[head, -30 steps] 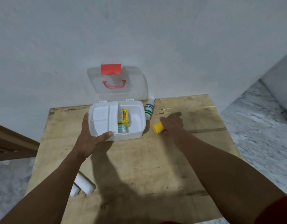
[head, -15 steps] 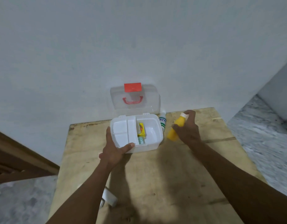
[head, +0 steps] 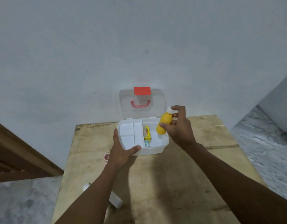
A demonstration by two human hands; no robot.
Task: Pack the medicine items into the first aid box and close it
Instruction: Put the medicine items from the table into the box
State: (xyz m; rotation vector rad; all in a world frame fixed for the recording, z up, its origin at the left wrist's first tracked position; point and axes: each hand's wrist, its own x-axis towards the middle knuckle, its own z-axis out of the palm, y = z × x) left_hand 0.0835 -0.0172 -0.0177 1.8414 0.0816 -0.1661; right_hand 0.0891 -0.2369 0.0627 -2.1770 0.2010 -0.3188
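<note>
Along the left edge of the bare plywood table (head: 155, 183), a small round red-and-white item (head: 106, 156) peeks out just beside the left wrist, and a white plastic piece (head: 116, 201) lies nearer the front edge under the forearm; both are partly covered, so what they are cannot be told, nor whether they belong in the box. The left hand (head: 121, 152) grips the near left corner of the white plastic first aid box (head: 155, 148), thumb laid on the rim and fingers wrapped around the side, steadying it. Inside, a white divided insert tray (head: 130, 135) fills the left half. The right compartment already holds a small yellow carton (head: 147, 134) and a pale green packet (head: 146, 143), whose print is too small to read. The clear hinged lid (head: 142, 104) with its red latch and handle stands open against the wall, so closing is not yet done. The right hand (head: 178, 128) pinches a yellow plastic bottle with a white cap (head: 164, 124), tilted, its base over the right compartment, apparently about to go in. Anything behind that hand is hidden.
</note>
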